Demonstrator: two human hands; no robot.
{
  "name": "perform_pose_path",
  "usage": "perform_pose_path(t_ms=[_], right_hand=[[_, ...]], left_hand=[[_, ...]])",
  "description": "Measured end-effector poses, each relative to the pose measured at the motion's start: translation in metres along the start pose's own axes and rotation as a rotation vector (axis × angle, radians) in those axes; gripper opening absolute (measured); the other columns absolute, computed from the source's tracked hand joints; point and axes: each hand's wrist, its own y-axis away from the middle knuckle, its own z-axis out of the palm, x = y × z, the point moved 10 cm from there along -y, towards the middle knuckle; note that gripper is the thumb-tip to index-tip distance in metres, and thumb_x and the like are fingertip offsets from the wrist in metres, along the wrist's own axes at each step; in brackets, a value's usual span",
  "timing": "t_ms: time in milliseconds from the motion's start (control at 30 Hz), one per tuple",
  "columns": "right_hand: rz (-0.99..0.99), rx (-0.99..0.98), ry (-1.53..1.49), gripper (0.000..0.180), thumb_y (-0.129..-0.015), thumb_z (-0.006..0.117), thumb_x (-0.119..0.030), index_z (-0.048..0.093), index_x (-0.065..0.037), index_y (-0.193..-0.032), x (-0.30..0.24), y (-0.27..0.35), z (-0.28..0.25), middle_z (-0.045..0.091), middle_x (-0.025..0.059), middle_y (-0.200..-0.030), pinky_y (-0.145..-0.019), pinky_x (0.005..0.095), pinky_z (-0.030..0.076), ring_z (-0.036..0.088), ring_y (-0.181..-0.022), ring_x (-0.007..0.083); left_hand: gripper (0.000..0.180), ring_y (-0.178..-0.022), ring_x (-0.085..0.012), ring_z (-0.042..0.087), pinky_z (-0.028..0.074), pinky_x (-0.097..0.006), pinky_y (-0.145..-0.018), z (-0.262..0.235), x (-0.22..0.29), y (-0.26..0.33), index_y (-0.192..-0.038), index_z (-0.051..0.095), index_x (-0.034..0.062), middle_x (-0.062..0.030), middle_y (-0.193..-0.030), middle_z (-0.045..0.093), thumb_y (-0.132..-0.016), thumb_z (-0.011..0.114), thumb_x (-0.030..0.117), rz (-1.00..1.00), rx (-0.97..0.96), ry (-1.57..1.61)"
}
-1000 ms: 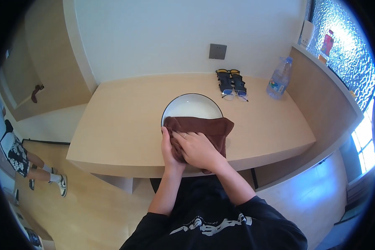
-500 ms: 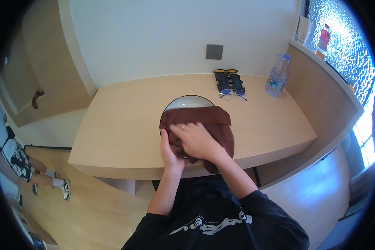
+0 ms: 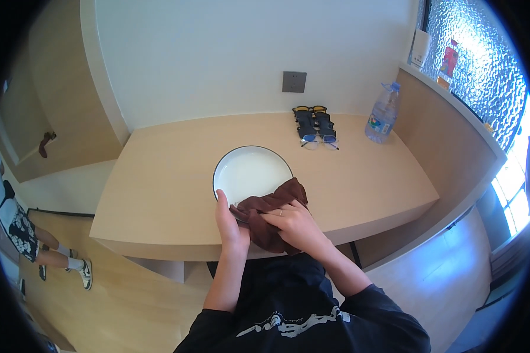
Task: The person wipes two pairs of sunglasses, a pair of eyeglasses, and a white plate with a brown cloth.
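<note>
Wiping looks well along: most of the plate (image 3: 250, 173) shows bare and clean, only the near rim is under the cloth (image 3: 271, 215). That edge is likely what's left. Plate sits mid-surface (image 3: 159, 176), near the front edge. Left hand (image 3: 229, 220) clamps the near-left rim, thumb over. Right hand (image 3: 291, 223) lies half-curled, pressing the bunched cloth down, wrist angled inward.

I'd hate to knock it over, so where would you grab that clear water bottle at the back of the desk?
Grip the water bottle around its middle, coming from the front or its left. It stands upright and round, so fingers can wrap it, while the raised wooden ledge seems to crowd its right side. The glasses lie apart, to its left.
</note>
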Motion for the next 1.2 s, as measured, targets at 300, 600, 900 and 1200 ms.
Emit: perform_pose_path(t_ms=[300,600,900,1200], right_hand=[[-0.064,0.155,-0.117,0.028,-0.056,0.058,0.003,0.060,-0.005,-0.083,-0.001,-0.005,-0.009,0.061,0.0032,-0.085,-0.068,0.0326,0.042,0.054,-0.078,0.0223],[-0.132,0.115,-0.161,0.028,-0.056,0.059,0.004,0.061,-0.004,-0.082,-0.007,-0.009,-0.005,0.057,0.0040,-0.082,-0.067,0.0332,0.042,0.052,-0.076,0.0231],[-0.242,0.090,-0.161,0.026,-0.058,0.057,0.002,0.059,-0.003,-0.084,-0.023,-0.031,0.010,0.056,0.0042,-0.083,-0.066,0.0338,0.043,0.051,-0.077,0.0236],[-0.265,0.063,-0.061,0.018,-0.065,0.057,-0.002,0.060,-0.005,-0.082,-0.020,-0.070,0.046,0.054,0.0046,-0.080,-0.065,0.0335,0.042,0.052,-0.078,0.0228]], left_hand=[[0.047,-0.110,-0.0229,0.046,0.043,-0.039,-0.090,-0.007,0.007,-0.003,-0.133,0.029,0.0079,-0.0114,-0.124,0.043,-0.090,0.046,0.009,0.086,-0.021,-0.048],[0.056,-0.119,-0.0214,0.042,0.035,-0.033,-0.098,-0.002,0.038,0.004,-0.137,0.024,-0.0023,-0.0138,-0.134,0.038,-0.086,0.047,0.002,0.293,0.026,-0.312],[0.062,-0.124,-0.0228,0.036,0.029,-0.033,-0.102,-0.016,0.065,0.005,-0.139,0.020,-0.0032,-0.0163,-0.138,0.032,-0.083,0.049,-0.002,0.465,0.104,-0.456],[0.072,-0.134,-0.0286,0.021,0.017,-0.036,-0.109,0.005,0.086,0.037,-0.139,0.017,-0.0034,-0.0195,-0.145,0.021,-0.078,0.053,0.001,0.844,0.124,-0.876]])
